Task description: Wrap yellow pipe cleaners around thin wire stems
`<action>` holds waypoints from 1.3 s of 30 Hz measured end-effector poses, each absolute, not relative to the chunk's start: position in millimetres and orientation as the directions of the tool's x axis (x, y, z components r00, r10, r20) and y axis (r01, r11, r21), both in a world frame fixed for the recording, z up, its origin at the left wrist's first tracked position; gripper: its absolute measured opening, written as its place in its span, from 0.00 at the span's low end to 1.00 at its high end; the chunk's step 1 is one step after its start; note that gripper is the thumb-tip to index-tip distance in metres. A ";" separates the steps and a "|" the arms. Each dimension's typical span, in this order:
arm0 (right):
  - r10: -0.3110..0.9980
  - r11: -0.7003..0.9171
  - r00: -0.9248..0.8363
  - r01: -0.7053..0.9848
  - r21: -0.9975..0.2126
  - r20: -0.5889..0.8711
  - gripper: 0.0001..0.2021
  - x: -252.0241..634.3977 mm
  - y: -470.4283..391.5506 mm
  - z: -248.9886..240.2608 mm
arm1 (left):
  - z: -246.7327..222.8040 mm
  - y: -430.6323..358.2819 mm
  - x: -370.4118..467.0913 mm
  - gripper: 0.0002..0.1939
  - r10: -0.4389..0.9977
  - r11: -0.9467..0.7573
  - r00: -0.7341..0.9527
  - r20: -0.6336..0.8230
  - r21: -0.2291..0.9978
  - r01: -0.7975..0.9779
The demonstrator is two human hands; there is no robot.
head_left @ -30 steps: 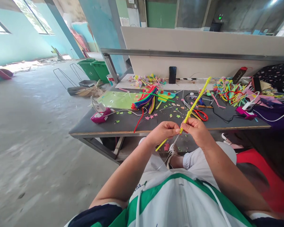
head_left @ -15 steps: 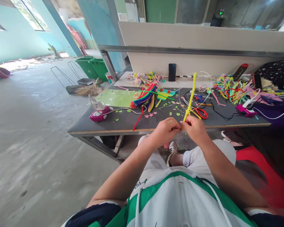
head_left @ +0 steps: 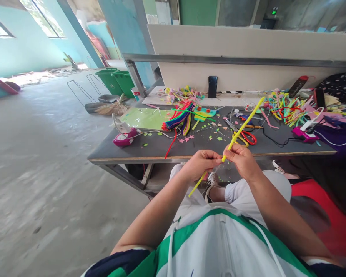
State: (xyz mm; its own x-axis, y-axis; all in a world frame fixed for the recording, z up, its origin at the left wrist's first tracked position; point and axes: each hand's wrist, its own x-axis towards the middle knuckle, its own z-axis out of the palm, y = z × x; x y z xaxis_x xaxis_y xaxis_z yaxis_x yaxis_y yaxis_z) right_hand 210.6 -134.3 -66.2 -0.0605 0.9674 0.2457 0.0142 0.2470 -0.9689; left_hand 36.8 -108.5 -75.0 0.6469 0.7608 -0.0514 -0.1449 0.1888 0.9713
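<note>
A yellow pipe cleaner [head_left: 248,118], twisted thicker near its lower part, slants up to the right above the table's front edge. My right hand [head_left: 242,161] pinches it near that thick part, thumb on top. Just beside it, my left hand [head_left: 200,164] has its fingertips closed on the lower end, and a thin yellow length pokes out below that hand. A yellow loop shows behind the stem; whether it belongs to the pipe cleaner I cannot tell. Red-handled scissors [head_left: 250,137] lie beyond my right hand.
On the dark table [head_left: 150,151] lie a bundle of coloured pipe cleaners [head_left: 178,120], a green sheet [head_left: 145,118] and star-shaped scraps. A phone [head_left: 212,87] leans on the back board. Pink power blocks with cords sit at both sides; a blue glue gun [head_left: 243,117] lies behind the scissors.
The yellow pipe cleaner has tipped from nearly upright to a rightward slant. A thin yellow end now shows below my left hand. The view has shifted slightly.
</note>
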 end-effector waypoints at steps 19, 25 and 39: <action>0.971 0.221 0.019 0.332 -0.917 0.240 0.12 207.8 -134.6 -62.6 | -77.7 -119.1 51.5 0.08 0.916 -0.088 0.391 0.088 0.996 -0.019; 0.980 0.193 -0.011 0.247 -0.950 0.196 0.11 207.9 -131.4 -61.1 | -81.9 -114.5 48.6 0.10 0.846 0.077 0.534 0.013 0.986 -0.147; 0.931 0.163 -0.293 -0.195 -0.967 0.216 0.18 208.8 -118.5 -70.9 | -84.7 -124.6 53.2 0.16 0.744 0.400 0.668 -0.025 0.818 -0.415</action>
State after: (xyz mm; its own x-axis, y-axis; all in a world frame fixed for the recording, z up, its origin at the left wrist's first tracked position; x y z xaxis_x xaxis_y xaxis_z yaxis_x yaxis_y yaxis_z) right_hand 208.8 -118.5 -70.9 -0.2935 0.9313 0.2158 -0.1949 0.1627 -0.9672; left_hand 53.2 -124.6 -84.7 0.6676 0.7441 -0.0250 -0.4147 0.3995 0.8175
